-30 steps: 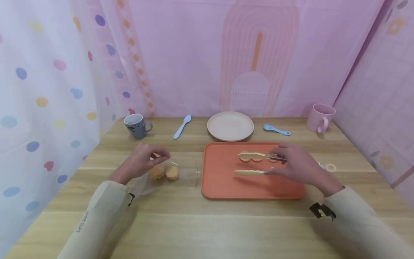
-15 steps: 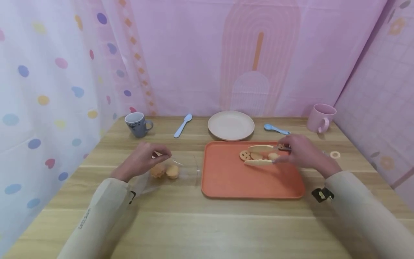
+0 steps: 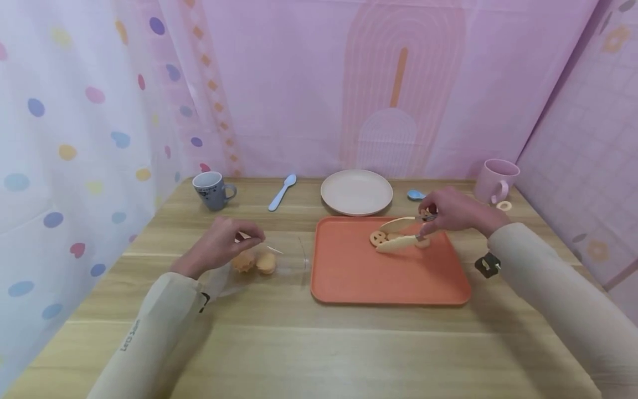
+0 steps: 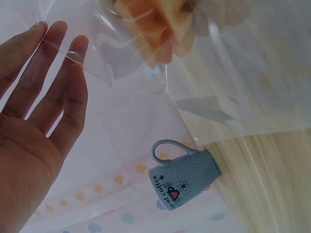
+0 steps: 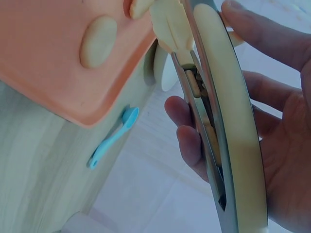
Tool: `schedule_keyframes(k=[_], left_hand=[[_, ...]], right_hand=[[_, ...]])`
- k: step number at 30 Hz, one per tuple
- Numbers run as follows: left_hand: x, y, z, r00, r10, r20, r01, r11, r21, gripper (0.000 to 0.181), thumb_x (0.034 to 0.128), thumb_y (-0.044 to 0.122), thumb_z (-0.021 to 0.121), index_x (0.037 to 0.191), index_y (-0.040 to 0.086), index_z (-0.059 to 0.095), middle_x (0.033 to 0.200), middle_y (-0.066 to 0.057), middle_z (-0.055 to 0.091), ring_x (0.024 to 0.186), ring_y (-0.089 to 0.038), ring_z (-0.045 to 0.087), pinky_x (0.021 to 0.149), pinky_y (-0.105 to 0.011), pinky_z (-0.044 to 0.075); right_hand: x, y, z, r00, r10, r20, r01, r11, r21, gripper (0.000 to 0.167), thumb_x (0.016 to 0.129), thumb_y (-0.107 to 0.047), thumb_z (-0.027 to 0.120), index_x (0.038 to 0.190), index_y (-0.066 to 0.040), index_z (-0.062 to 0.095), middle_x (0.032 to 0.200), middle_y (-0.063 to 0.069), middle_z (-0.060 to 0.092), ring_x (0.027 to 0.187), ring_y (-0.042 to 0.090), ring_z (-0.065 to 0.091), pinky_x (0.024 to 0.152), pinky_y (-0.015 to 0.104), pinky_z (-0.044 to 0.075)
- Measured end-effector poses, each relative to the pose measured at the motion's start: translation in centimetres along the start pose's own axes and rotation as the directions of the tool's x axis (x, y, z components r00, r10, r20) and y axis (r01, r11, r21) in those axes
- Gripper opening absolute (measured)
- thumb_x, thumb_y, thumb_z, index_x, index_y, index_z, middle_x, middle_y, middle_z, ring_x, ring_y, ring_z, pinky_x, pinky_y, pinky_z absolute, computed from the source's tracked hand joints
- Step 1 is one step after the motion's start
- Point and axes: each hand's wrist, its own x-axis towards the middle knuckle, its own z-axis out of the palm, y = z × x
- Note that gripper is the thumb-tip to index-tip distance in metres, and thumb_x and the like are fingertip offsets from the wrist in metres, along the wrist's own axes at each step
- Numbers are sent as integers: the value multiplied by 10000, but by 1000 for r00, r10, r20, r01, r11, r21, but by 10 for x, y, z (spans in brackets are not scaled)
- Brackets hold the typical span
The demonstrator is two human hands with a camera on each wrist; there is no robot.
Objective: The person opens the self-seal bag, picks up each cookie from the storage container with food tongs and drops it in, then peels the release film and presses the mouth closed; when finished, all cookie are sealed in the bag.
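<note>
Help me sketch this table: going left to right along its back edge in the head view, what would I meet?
Grey mug, long blue spoon, pale round plate, short blue spoon partly hidden by the right hand, pink mug.

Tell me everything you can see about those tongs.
The tongs have metallic-looking arms with cream grip strips and broad cream tips, seemingly plastic or silicone. The right hand grips them above the orange tray, the tips spread apart and pointing left in the head view, near the cookies. Whether they touch any is unclear.
</note>
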Motion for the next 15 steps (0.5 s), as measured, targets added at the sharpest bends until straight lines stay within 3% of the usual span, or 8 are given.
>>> schedule_keyframes(k=[6,15], left_hand=[[3,0,2,1000,4,8,-4,1000,-3,81,903,45,718,940,90,774,955,-24,787,887,-191,748,734,-337,606],[5,1,5,1000,9,9,-9,1000,-15,85,894,26,717,939,73,772,947,-31,787,893,-203,752,736,-334,603]], right_hand=[[3,2,-3,999,21,29,-21,1000,14,291,747,-309,875,730,-130,646,634,-36,462,624,113,410,566,255,324],[-6,2,4,998,-12,-57,13,1000,12,297,713,-356,894,744,-146,686,596,-55,430,592,95,368,546,246,286]])
